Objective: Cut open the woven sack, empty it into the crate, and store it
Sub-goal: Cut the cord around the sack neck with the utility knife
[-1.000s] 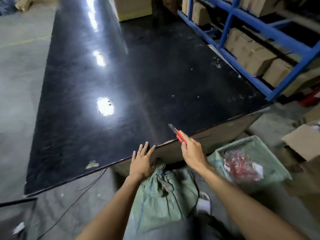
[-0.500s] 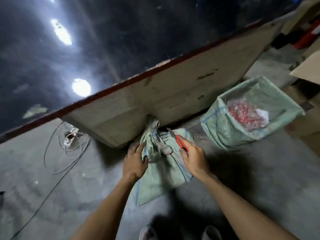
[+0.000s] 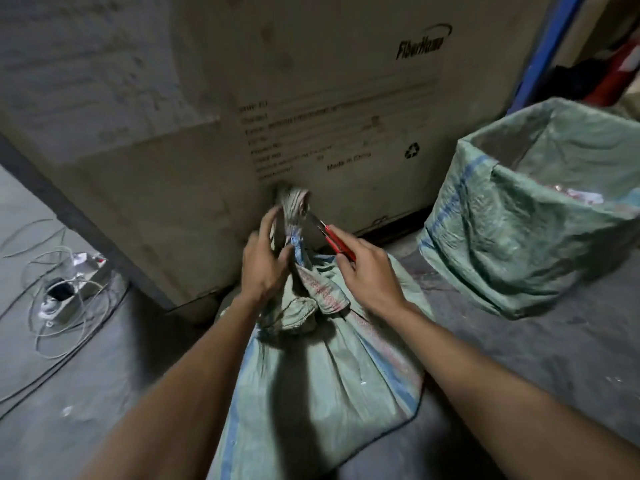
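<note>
At far left, a coil of cable [image 3: 65, 299] lay on the concrete floor [image 3: 104, 393], well apart from the work. Behind it stood a large cardboard box [image 3: 194, 140] with printed markings. In front of the box, the left hand [image 3: 265, 261] was closed around the twisted neck of the sack [image 3: 322, 386], gripping just below the tied top and holding it upright. The sack itself, a green woven bag with blue and red stripes, rested on the floor against the box, between the person's forearms. Its cloth was creased and folded, so it was judged soft and pliable; the full, rounded body suggested some weight. The bunched neck looked the firmest place to take hold, since the slack sides would likely slip and sag. Just right of the neck, the right hand [image 3: 369, 271] was closed on a red knife [image 3: 334, 242], its blade tip close to the gathered cloth; whether it touched could not be told. The cut appeared not yet made. At far right, a second green sack [image 3: 519, 230] stood open, holding red-and-clear packets. No crate was visible.
</note>
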